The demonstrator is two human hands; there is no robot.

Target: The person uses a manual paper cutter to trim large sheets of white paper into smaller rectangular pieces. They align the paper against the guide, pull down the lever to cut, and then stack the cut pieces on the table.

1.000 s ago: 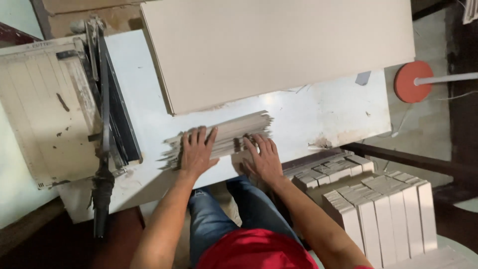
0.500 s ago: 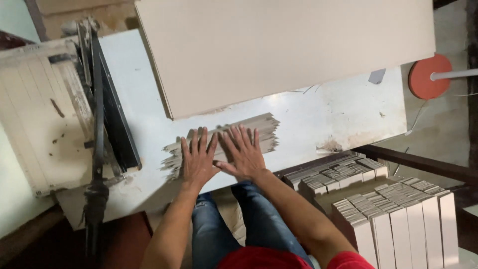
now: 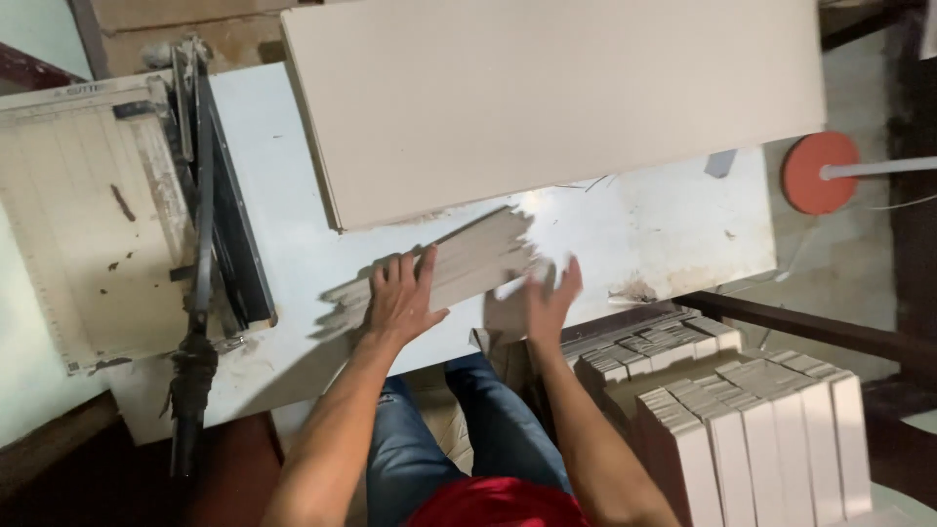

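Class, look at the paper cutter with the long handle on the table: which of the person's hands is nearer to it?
Left. The left hand rests on the stack of card strips, just right of the paper cutter. The right hand is at the strips' far end, farther from it.

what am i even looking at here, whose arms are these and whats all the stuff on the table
This single view comes from a camera worn on a person's head, looking down, so the two bare arms are that person's own. The left hand presses flat on a fanned stack of pale card strips lying on the white table. The right hand is at the stack's near edge, blurred, so its grip is unclear. Further back lies a big beige board. On the left sits a lever paper cutter. At lower right stand rows of bundled strips.
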